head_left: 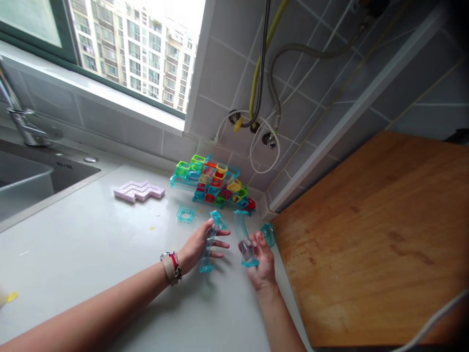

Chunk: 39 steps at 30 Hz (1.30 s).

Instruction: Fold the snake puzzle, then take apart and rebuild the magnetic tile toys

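Note:
Over the white countertop, my left hand (201, 244) holds a curved clear-blue plastic track piece (208, 247) between thumb and palm, its other fingers spread out behind it. A second curved track piece (242, 234) of the same kind stands upright in my right hand (264, 261), whose fingers wrap round its lower half. The two pieces are apart, side by side. Just beyond my hands lies a flat square clear-blue piece (185, 214) with a round hole. Right of my right hand is a rounded clear-blue piece (269, 234), partly hidden by the fingers.
Against the tiled wall lies a pile of colourful plastic track blocks (216, 181). Lilac zigzag blocks (139, 190) sit left of it. A sink (47, 161) with a faucet (27, 124) is far left. A wooden board (373, 244) borders the counter at right. Hoses (256, 88) hang above.

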Motion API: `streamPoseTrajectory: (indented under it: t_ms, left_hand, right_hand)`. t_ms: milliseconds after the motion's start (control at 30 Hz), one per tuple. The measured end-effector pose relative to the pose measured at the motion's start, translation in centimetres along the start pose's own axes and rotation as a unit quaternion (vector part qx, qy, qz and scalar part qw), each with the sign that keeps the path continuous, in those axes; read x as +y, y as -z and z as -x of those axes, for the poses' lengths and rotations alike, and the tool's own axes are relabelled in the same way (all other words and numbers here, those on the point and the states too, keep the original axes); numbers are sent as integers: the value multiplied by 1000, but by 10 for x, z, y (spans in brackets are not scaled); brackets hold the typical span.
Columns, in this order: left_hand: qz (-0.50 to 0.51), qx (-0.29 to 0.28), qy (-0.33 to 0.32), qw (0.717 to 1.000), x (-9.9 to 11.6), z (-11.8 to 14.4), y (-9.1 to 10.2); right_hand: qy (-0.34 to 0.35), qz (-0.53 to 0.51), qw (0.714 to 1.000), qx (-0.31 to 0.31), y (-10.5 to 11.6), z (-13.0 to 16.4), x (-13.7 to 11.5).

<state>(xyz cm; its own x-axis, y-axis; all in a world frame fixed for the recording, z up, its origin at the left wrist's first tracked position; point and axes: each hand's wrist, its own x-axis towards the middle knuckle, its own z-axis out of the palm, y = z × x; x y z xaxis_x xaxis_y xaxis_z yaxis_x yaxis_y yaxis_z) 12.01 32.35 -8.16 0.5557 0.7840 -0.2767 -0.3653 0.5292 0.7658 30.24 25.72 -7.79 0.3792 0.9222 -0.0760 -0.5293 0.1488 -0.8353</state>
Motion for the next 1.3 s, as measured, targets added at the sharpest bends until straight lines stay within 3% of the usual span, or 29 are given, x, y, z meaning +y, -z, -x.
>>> streamPoseTrajectory:
  t_ms: [100, 200, 333, 567, 800, 967, 1167, 1300]
  left_hand:
    - [-9, -31, -22, 999, 2, 2, -2]
    - [32, -78, -36, 996, 5, 4, -3]
    - [60, -99, -50, 992, 4, 3, -3]
    - [6, -78, -82, 994, -1, 0, -1]
    - [-64, -60, -119, 989, 1, 0, 1]
    - [-115, -49, -136, 983, 3, 0, 0]
    - [-199, -21, -125, 972, 1, -3, 0]
    - [-211, -30, -119, 970, -1, -4, 1]
  right_hand:
    - [-29, 9, 1000, 5, 5, 1, 6]
    - [-58, 8, 998, -31, 5, 5, 13]
    - [-87, -8, 992, -88, -4, 10, 15]
    - [-109, 21, 983, -148, -18, 14, 6]
    - [-66, 120, 976, -168, -14, 12, 13]
    - [-11, 204, 967, -152, -5, 5, 21]
    - [46, 230, 970, -59, 4, -3, 16]
    - [59, 255, 963, -60, 5, -4, 15]
